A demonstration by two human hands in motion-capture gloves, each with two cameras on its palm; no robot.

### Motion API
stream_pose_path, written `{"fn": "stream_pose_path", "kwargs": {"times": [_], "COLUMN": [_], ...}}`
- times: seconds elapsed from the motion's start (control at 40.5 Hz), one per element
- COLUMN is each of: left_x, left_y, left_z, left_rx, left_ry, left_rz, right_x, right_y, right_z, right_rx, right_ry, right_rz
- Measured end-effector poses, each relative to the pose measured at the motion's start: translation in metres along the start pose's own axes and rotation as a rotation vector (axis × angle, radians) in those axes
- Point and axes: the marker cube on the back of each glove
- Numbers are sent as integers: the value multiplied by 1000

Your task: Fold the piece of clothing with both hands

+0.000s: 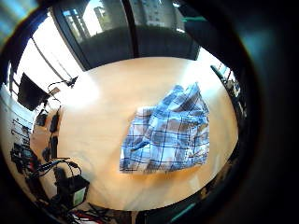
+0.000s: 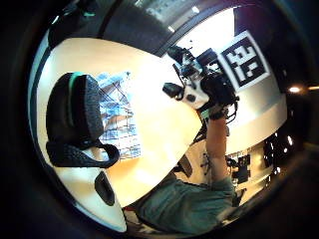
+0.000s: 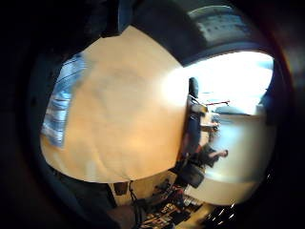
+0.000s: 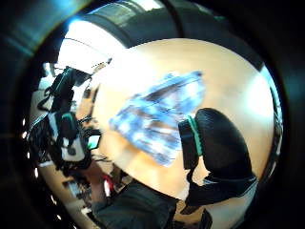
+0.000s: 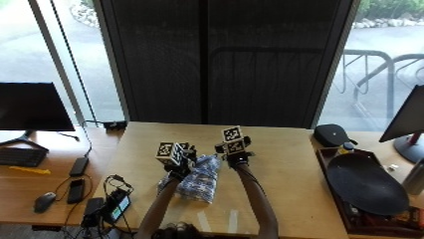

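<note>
A blue and white plaid garment (image 5: 199,181) lies crumpled in a loose heap on the wooden table (image 5: 291,164), near the front edge. Both black-gloved hands hover above it, apart from the cloth. My left hand (image 5: 177,167) is over the heap's left part and my right hand (image 5: 235,155) is just right of it. The palm views show the garment (image 1: 168,133) (image 4: 157,114) lying free on the table well below both palms, with nothing between the fingers. A relaxed left thumb (image 2: 75,119) and right thumb (image 4: 219,148) show at the edges of their views.
A dark oval tray (image 5: 364,181) and a black pouch (image 5: 334,134) sit at the table's right end. Phones, a charger and cables (image 5: 99,206) lie at the left edge. Monitors stand on side desks at both sides. Windows lie beyond the table.
</note>
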Motion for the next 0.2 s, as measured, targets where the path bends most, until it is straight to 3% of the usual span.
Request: {"fn": "stream_pose_path", "kwargs": {"times": [0.123,0.197], "left_x": [13,5], "left_y": [-4,-17], "left_z": [12,7], "left_rx": [-61,10], "left_ry": [-114,-240], "left_rz": [30,53], "right_x": [35,40], "right_y": [2,10], "right_z": [2,2], "right_rx": [64,71], "right_ry": [158,129], "right_rz": [136,153]}}
